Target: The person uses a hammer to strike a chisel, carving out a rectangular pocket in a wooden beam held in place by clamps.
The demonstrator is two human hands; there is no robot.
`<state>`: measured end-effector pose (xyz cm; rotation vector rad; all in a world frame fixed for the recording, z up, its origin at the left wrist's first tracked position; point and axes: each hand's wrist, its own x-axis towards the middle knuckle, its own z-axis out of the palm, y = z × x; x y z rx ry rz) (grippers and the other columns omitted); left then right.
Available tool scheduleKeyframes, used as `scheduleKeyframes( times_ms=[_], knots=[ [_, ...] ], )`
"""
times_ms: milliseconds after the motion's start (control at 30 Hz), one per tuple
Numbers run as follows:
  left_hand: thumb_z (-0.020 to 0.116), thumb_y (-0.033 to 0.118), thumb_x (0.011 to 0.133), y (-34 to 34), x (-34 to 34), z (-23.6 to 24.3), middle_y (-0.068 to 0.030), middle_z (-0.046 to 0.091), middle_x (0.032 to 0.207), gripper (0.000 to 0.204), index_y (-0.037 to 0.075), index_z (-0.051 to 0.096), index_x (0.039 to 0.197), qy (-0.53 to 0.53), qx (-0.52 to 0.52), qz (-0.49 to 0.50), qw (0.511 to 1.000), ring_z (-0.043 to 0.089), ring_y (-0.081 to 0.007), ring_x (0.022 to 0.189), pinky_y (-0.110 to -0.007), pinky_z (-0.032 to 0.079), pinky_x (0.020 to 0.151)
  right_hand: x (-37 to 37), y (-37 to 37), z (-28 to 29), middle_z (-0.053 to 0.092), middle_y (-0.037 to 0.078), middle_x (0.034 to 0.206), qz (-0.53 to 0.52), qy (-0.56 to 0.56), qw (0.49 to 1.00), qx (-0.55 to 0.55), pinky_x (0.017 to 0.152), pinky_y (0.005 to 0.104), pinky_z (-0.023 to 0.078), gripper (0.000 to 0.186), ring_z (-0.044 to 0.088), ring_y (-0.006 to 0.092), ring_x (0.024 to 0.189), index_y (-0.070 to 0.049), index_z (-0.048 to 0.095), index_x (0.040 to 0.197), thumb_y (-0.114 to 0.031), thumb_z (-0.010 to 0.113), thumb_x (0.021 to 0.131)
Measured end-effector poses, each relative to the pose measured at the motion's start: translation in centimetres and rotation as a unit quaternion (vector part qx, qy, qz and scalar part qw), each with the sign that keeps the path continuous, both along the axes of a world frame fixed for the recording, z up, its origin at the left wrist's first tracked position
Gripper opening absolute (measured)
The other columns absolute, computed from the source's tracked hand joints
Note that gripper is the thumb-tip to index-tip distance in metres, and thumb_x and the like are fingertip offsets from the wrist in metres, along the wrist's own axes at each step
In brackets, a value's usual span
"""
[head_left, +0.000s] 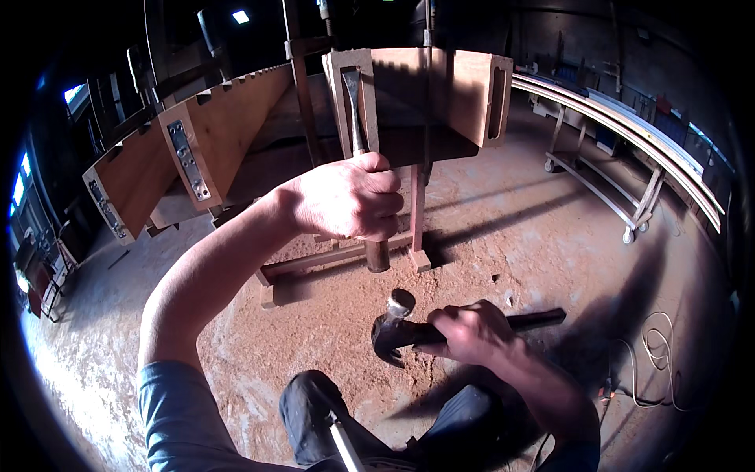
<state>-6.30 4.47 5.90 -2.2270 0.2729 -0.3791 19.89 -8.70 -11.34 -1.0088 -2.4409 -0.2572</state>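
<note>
My left hand (354,200) is closed round the handle of a chisel (355,114). The chisel's metal blade points away from me and lies against the slot cut in the end of a wooden beam (369,102); its wooden butt end sticks out below my fist. Lower and to the right, my right hand (476,334) grips a claw hammer (391,334) by the handle, close to the head. The hammer's round striking face is turned up toward the chisel's butt, apart from it, and its claw points down.
Another slotted beam (497,102) stands right of the chiselled one. Two beams with metal plates (187,160) jut out at left. Upright clamps (297,79) rise among them. A wheeled rack (605,208) carries long boards at right. Shavings cover the floor, and a cable (657,354) lies there.
</note>
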Motion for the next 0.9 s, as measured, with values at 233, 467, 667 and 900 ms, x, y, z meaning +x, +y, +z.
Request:
scheduleKeyframes(
  times_ms=[233, 467, 667, 900],
  knots=[
    [0.072, 0.020, 0.071, 0.4, 0.5, 0.1, 0.0029, 0.056, 0.080, 0.016, 0.014, 0.061, 0.081, 0.000, -0.012, -0.012, 1.000, 0.059, -0.0184, 0.086, -0.036, 0.050, 0.086, 0.3, 3.4, 1.8, 0.069, 0.013, 0.072, 0.023, 0.101, 0.988, -0.117, 0.060, 0.0422, 0.057, 0.041, 0.071, 0.0353, 0.068, -0.010, 0.067, 0.088, -0.047, 0.082, 0.082],
    [0.072, 0.020, 0.071, 0.1, 0.2, 0.3, 0.0022, 0.058, 0.082, 0.017, 0.013, 0.062, 0.083, 0.001, -0.019, -0.003, 1.000, 0.059, -0.0182, 0.086, -0.036, 0.051, 0.086, 0.5, 2.8, 5.5, 0.065, 0.012, 0.061, -0.037, -0.122, 0.986, -0.106, 0.060, 0.0426, 0.058, 0.041, 0.070, 0.0306, 0.061, -0.010, 0.068, 0.093, -0.050, 0.075, 0.088],
    [0.076, 0.019, 0.071, 1.1, 0.3, 0.1, 0.0026, 0.058, 0.084, 0.022, 0.015, 0.061, 0.086, -0.006, 0.008, 0.002, 1.000, 0.059, -0.0185, 0.087, -0.038, 0.052, 0.087, 1.3, 2.7, 2.8, 0.070, 0.012, 0.073, 0.004, -0.174, 0.979, -0.106, 0.069, 0.0479, 0.059, 0.054, 0.072, 0.0318, 0.070, -0.012, 0.068, 0.105, -0.064, 0.062, 0.092],
    [0.070, 0.031, 0.085, -0.4, 0.2, -2.5, 0.0024, 0.055, 0.087, 0.020, 0.017, 0.056, 0.089, -0.063, -0.025, -0.034, 0.997, 0.057, -0.0167, 0.082, -0.039, 0.050, 0.080, 4.7, 2.3, -0.3, 0.073, 0.011, 0.078, -0.049, 0.060, 0.957, -0.279, 0.066, 0.0407, 0.057, 0.045, 0.072, 0.0318, 0.070, -0.005, 0.068, 0.092, -0.049, 0.077, 0.087]
  ],
)
